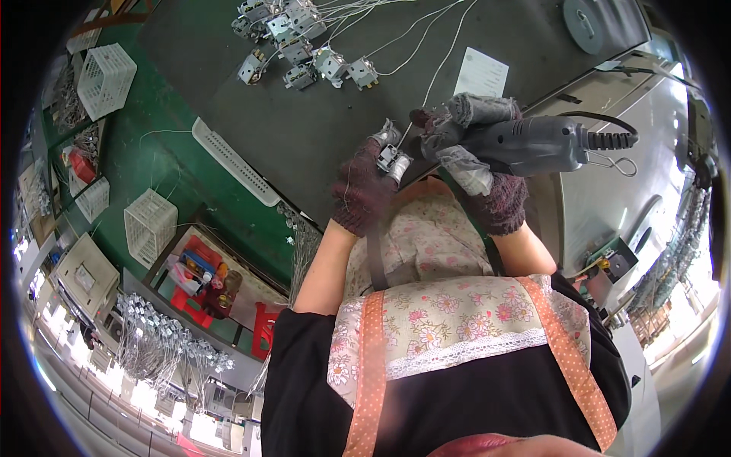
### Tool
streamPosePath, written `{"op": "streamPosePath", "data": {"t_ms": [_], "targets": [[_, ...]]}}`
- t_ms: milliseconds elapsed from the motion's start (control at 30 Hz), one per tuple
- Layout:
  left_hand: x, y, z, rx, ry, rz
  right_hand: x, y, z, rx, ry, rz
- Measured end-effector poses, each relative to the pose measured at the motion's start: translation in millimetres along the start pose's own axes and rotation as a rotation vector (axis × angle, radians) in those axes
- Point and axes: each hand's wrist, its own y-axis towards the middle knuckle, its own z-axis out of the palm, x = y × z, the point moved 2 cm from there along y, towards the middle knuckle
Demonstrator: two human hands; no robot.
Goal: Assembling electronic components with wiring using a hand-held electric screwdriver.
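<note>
My left hand (362,186), in a dark maroon knit glove with taped fingertips, is closed on a small metal switch-like part (389,157). A thin white wire (442,65) runs from near this part toward the far edge. Wrapped round a dark grey corded power tool (537,145) is my right hand (476,175), also gloved and taped. The tool lies nearly level, its nose toward the metal part, its cord end and wire hook to the right. Whether its tip touches the part cannot be made out. Beyond both hands, several similar metal parts (297,49) lie clustered with white wires.
The dark table (221,95) carries a white paper sheet (482,73) and a round grey disc (583,27). At left are a white perforated strip (234,161) and white plastic crates (108,80). Bundles of wired parts (164,331) hang at lower left. A metal surface (601,152) adjoins at right.
</note>
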Motion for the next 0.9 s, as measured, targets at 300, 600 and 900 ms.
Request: {"op": "streamPosePath", "data": {"t_ms": [300, 600, 900], "targets": [[-7, -2, -6, -0.004, 0.055, 0.078, -4, -7, 2, 0.04, -0.258, -0.006], [-1, -2, -2, 0.002, 0.221, 0.112, -21, 1, 3, 0.014, -0.118, -0.069], [12, -1, 5, -0.017, 0.074, 0.041, -40, 20, -3, -0.02, -0.15, -0.25]]}}
